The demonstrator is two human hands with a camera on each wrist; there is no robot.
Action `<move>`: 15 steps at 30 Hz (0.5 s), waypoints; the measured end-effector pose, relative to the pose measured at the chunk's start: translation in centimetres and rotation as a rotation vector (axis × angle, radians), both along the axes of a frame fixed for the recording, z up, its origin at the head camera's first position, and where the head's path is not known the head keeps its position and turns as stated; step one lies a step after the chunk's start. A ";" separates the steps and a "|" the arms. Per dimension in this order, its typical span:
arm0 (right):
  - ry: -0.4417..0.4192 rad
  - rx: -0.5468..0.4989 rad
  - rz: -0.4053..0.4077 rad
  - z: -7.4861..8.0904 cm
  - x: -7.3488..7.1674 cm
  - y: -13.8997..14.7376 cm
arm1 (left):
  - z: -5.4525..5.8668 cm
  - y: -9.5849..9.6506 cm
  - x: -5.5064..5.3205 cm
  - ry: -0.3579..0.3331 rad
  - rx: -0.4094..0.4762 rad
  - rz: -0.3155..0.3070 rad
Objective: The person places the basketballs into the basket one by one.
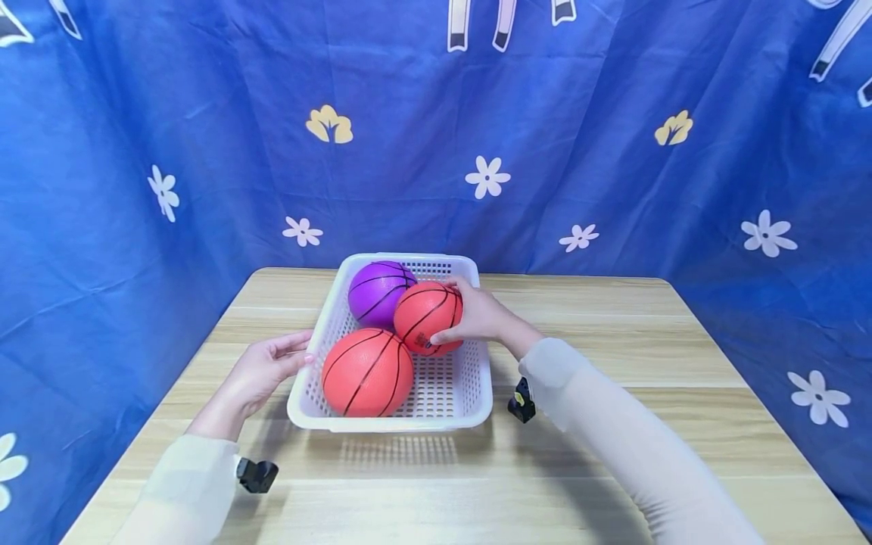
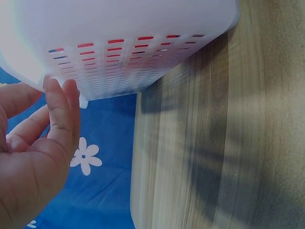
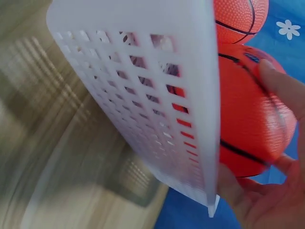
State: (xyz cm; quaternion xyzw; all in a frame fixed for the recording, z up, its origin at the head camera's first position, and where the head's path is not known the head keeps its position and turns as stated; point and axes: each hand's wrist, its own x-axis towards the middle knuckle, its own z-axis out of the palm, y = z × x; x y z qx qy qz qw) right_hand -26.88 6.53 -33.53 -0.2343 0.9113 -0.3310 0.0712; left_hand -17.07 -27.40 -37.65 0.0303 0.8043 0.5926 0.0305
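A white plastic basket (image 1: pixel 477 393) with perforated walls holds three toy basketballs. My left hand (image 1: pixel 267 371) is at its left rim; in the left wrist view, the left fingers (image 2: pixel 59 112) pinch that rim from outside. My right hand (image 1: pixel 480 314) reaches over the right rim and grips a red basketball (image 1: pixel 424 314), thumb on the near side and fingers round the far side. Part of this red basketball (image 3: pixel 252 109) is hidden by the basket wall in the right wrist view. Beside it are a purple basketball (image 1: pixel 375 291) at the back and an orange-red basketball (image 1: pixel 368 375) at the front left.
The basket is over the middle of a light wooden table (image 1: pixel 599 454). A blue curtain (image 1: pixel 409 174) with printed flowers hangs behind the table and along its sides. Small black devices sit at the left wrist (image 1: pixel 256 475) and right wrist (image 1: pixel 522 401).
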 end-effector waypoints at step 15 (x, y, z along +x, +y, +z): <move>0.108 0.206 0.002 0.0 0.1 1.4 | 0.1 -0.1 -0.2 0.002 -0.044 -0.016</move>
